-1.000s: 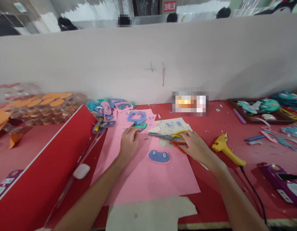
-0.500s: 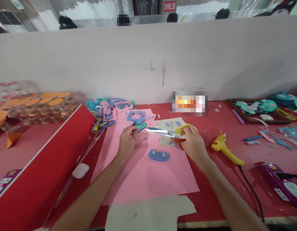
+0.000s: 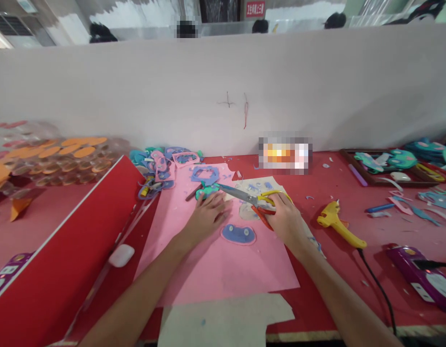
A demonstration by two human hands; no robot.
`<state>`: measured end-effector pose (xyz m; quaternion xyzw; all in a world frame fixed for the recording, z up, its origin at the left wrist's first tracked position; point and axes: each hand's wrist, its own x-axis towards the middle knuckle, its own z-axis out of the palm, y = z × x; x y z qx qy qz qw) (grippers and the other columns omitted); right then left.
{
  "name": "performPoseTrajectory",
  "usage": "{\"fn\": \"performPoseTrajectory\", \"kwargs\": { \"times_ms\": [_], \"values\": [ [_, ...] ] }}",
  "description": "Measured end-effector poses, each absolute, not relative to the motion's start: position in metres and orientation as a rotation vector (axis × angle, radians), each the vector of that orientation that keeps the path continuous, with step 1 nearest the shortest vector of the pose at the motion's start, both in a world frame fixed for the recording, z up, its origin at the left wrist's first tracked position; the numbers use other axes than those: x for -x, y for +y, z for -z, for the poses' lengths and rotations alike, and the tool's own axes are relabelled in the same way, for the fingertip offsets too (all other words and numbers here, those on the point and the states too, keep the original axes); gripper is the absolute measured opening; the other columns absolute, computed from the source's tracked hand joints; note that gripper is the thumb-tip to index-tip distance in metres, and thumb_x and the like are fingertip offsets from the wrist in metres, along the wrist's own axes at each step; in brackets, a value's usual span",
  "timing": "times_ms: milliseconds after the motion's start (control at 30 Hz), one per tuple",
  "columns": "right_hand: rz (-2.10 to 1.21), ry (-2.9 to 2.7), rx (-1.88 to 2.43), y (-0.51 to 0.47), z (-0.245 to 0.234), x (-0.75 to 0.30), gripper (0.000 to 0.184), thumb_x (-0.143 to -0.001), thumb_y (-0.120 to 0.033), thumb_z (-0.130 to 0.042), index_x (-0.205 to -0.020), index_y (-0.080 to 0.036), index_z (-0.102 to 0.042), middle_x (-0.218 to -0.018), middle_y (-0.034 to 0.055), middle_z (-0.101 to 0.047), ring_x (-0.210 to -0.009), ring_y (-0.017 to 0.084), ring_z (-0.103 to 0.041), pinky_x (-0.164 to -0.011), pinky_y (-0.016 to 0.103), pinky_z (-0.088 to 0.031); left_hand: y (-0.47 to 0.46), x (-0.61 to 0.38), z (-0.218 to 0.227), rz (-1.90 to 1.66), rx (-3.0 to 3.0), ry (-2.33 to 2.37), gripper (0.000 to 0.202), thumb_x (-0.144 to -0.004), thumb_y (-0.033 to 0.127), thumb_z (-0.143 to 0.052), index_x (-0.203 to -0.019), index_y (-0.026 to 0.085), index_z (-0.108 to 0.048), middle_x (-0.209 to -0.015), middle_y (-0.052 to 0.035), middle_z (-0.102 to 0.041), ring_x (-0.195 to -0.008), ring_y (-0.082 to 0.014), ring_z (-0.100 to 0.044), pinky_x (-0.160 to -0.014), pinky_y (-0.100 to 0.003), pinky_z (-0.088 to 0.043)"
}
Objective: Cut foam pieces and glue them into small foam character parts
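My right hand (image 3: 286,217) grips a pair of scissors (image 3: 244,195) by its yellow and red handles. The blades look closed and point left, their tips beside a green felt piece (image 3: 207,191). My left hand (image 3: 208,212) lies with its fingers stretched out over the pink sheet (image 3: 194,274), close below the green piece; whether it touches that piece I cannot tell. A dark thin stick (image 3: 193,192) rests left of the green piece. Nearer me on the sheet is a blue felt shape (image 3: 238,233) with a pink border and two pale buttons.
A yellow glue gun (image 3: 340,224) lies right, near a purple device (image 3: 423,277). Behind them is a dark tray (image 3: 407,182) with felt pieces. A red board (image 3: 82,250) slants up on the left. Felt scraps (image 3: 161,166) pile at the back. Beige card (image 3: 223,318) lies in front.
My left hand has let go of the green piece and moved right and nearer me, fingers now spread. The scissors' blades have closed. More of the green piece and the dark stick show.
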<state>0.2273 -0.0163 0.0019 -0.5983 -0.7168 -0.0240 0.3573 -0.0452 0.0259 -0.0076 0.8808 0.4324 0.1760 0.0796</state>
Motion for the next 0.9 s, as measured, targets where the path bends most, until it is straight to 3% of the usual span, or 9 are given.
{"fn": "performPoseTrajectory", "kwargs": {
  "times_ms": [267, 367, 467, 633, 700, 833, 900],
  "values": [
    [0.073, -1.826, 1.555, -0.015, 0.004, -0.230, 0.029, -0.095, -0.047, -0.065, -0.110, -0.022, -0.064, -0.114, 0.0135, -0.071, -0.104, 0.032, -0.065, -0.084, 0.040, -0.050, 0.025, 0.045, 0.005, -0.549, -2.554, 1.330, 0.047, -0.102, 0.029, -0.046, -0.148, 0.022, -0.053, -0.153, -0.0123, -0.055, -0.148, -0.0296, -0.042, -0.126, -0.057, -0.010],
    [0.083, -1.841, 1.552, -0.015, 0.006, -0.231, 0.027, -0.095, -0.044, -0.066, -0.111, -0.022, -0.064, -0.114, 0.0133, -0.071, -0.104, 0.031, -0.065, -0.085, 0.040, -0.050, 0.028, 0.047, 0.003, -0.649, -2.477, 1.378, 0.040, -0.100, 0.022, -0.044, -0.137, 0.018, -0.060, -0.144, -0.0125, -0.063, -0.139, -0.0283, -0.052, -0.122, -0.052, -0.025],
    [0.110, -1.852, 1.534, -0.015, 0.007, -0.232, 0.027, -0.095, -0.044, -0.066, -0.111, -0.022, -0.064, -0.114, 0.0138, -0.071, -0.104, 0.031, -0.065, -0.085, 0.040, -0.051, 0.029, 0.049, 0.000, -0.795, -2.339, 1.483, 0.032, -0.100, 0.022, -0.044, -0.121, 0.019, -0.067, -0.128, -0.0103, -0.071, -0.120, -0.0275, -0.062, -0.108, -0.045, -0.043],
    [0.151, -1.851, 1.500, -0.013, 0.007, -0.232, 0.033, -0.094, -0.050, -0.067, -0.110, -0.021, -0.065, -0.112, 0.0127, -0.072, -0.102, 0.031, -0.066, -0.084, 0.040, -0.052, 0.027, 0.050, -0.003, -0.922, -2.178, 1.563, 0.022, -0.099, 0.033, -0.050, -0.100, 0.021, -0.069, -0.106, -0.0066, -0.074, -0.103, -0.0259, -0.066, -0.092, -0.039, -0.049],
    [0.164, -1.850, 1.490, -0.013, 0.007, -0.232, 0.034, -0.094, -0.050, -0.067, -0.110, -0.021, -0.065, -0.111, 0.0124, -0.072, -0.101, 0.030, -0.066, -0.083, 0.039, -0.052, 0.027, 0.052, -0.002, -0.982, -2.121, 1.574, 0.022, -0.099, 0.035, -0.051, -0.102, 0.021, -0.068, -0.105, -0.0064, -0.074, -0.100, -0.0254, -0.067, -0.089, -0.038, -0.050],
    [0.172, -1.853, 1.497, -0.013, 0.007, -0.232, 0.033, -0.094, -0.051, -0.067, -0.109, -0.021, -0.065, -0.112, 0.0123, -0.072, -0.101, 0.030, -0.067, -0.084, 0.040, -0.053, 0.027, 0.054, 0.002, -1.041, -2.051, 1.588, 0.031, -0.098, 0.033, -0.053, -0.125, 0.022, -0.062, -0.104, -0.0073, -0.073, -0.097, -0.0262, -0.067, -0.085, -0.038, -0.050],
    [0.163, -1.854, 1.504, -0.013, 0.007, -0.232, 0.032, -0.094, -0.050, -0.067, -0.110, -0.022, -0.066, -0.113, 0.0120, -0.072, -0.102, 0.030, -0.067, -0.084, 0.040, -0.053, 0.028, 0.055, 0.004, -1.044, -2.064, 1.571, 0.030, -0.098, 0.032, -0.053, -0.125, 0.022, -0.062, -0.104, -0.0073, -0.073, -0.097, -0.0259, -0.067, -0.085, -0.038, -0.050]
  ]
}}
